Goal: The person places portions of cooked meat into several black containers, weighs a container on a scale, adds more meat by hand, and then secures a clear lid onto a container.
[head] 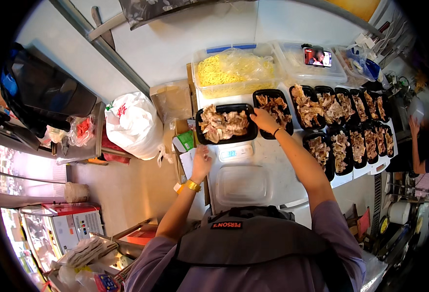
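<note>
A black plastic tray heaped with cooked meat pieces [223, 126] rests on a white digital kitchen scale [235, 152] with a lit display. My right hand [263, 119] has its fingers at the tray's right rim; whether they grip it is unclear. Near the tray's lower left corner is my left hand [202, 162], fingers partly curled, with nothing seen in it. Another black tray with meat [273, 111] lies just right of my right hand. Two rows of several more filled trays [318, 149] extend to the right. A clear plastic lid or container [244, 185] lies below the scale.
Behind the trays stand a clear bin of yellow noodles [220, 71] and a lidded clear bin [291, 73] with a phone [317, 57] on it. Cardboard boxes [170, 98] and a white plastic bag [132, 126] are on the left. Another person's arm [415, 146] shows at far right.
</note>
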Available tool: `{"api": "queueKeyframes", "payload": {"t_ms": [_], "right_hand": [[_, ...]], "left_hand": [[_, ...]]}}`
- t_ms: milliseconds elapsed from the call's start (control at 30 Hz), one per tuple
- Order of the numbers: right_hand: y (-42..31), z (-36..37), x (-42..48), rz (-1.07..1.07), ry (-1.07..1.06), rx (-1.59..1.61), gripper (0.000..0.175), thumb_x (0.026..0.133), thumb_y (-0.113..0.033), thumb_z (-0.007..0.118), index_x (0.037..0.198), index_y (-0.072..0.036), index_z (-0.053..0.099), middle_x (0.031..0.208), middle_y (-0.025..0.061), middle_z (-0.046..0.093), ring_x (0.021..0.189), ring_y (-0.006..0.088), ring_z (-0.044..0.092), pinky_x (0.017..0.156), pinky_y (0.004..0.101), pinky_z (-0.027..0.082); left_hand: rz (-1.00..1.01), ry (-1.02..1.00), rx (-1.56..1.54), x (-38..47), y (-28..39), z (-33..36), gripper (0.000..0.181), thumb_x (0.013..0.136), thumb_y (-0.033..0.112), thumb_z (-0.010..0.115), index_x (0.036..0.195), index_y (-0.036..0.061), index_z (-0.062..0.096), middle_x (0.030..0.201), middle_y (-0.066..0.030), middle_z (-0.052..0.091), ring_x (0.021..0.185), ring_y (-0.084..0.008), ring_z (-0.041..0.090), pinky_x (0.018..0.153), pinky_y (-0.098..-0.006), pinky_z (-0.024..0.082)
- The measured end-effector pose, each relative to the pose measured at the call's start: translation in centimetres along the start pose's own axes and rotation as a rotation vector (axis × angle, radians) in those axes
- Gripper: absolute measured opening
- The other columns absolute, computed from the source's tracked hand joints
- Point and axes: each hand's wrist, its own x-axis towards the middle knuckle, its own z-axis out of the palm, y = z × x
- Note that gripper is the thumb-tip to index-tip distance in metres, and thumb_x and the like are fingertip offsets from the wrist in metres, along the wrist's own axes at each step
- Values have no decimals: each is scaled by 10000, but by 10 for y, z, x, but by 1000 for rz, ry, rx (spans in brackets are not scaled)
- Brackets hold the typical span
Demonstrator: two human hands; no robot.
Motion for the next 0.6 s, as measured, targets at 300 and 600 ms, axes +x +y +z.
{"api": "queueKeyframes", "payload": {"t_ms": [300, 600], "right_hand": [[4, 7, -35, -174, 560, -72, 151, 880, -188, 509, 902, -41, 530, 745, 143, 595, 659, 336, 587, 589, 419, 473], [-2, 37, -125, -354, 496, -51, 361, 770, -36, 528, 1129, -59, 504, 911, 114, 542, 689, 297, 580, 564, 369, 480]], "left_hand": [[-155, 90, -147, 21, -5, -24, 242, 890, 79, 484, 1126, 26, 498, 981, -84, 577, 821, -157, 600, 655, -274, 517], [-252, 43, -276, 41, 8, -24, 334, 946, 254, 441, 1192, 30, 458, 958, -58, 577, 810, -128, 586, 658, -264, 497]]}}
